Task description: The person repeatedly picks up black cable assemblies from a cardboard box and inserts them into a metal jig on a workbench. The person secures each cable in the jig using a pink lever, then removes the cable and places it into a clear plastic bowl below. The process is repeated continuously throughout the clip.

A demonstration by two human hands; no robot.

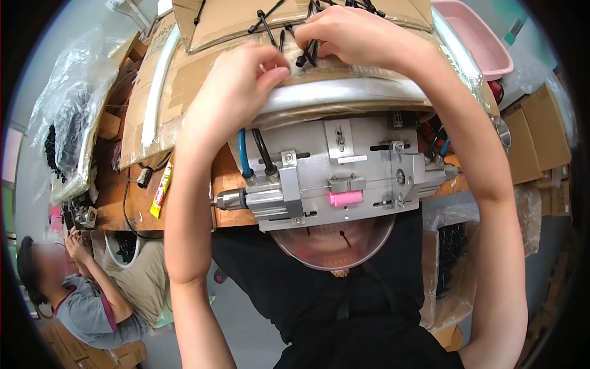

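over five black rods (267,29), two blue hoses (244,154), one pink tub (485,46)

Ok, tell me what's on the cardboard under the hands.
Thin black parts lie scattered on the cardboard, with a white strip along its near edge. What the left hand and right hand cover can't be seen.

Red lettering marks the yellow packet (161,184), left of and lower in view than the left fingers (274,77). Dark characters stand on the cardboard sheet (192,72), left of those fingers. Below the right fingers (314,29), the metal plate's (305,139) white label (353,158) is too small to read.
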